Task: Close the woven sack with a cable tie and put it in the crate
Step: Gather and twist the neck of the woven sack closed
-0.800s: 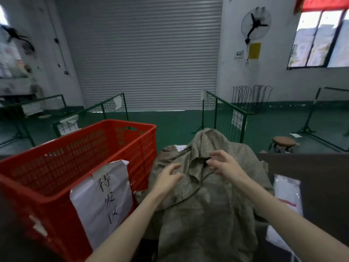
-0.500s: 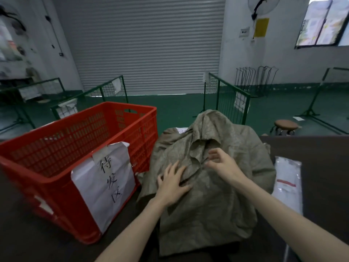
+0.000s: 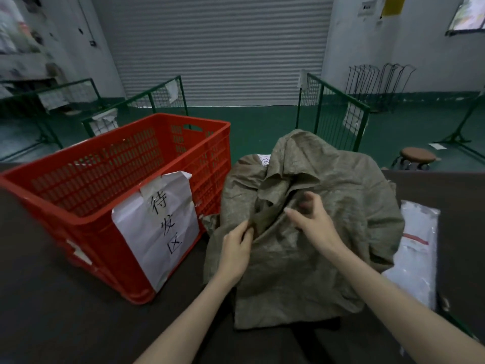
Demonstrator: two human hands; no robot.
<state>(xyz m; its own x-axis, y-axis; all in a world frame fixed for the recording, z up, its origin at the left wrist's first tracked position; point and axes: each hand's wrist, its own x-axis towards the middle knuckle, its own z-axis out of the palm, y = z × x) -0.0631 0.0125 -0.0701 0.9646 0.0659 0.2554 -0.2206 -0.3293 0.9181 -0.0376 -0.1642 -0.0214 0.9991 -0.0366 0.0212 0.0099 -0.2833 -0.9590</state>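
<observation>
A crumpled olive-grey woven sack stands on the dark table in front of me, its mouth loose and folded at the top. My left hand pinches a fold of the sack's edge near the middle. My right hand rests on the sack just right of that fold, fingers curled against the cloth; whether it grips is unclear. The red plastic crate stands to the left of the sack, with a white paper label taped to its front. No cable tie shows.
A clear plastic bag with white contents lies on the table right of the sack. Green wire fences, a round stool and a shut roller door stand beyond the table on the green floor.
My view has tipped down. My left hand went from flat on the sack to pinching a fold of it. My right hand slid lower on the cloth.
</observation>
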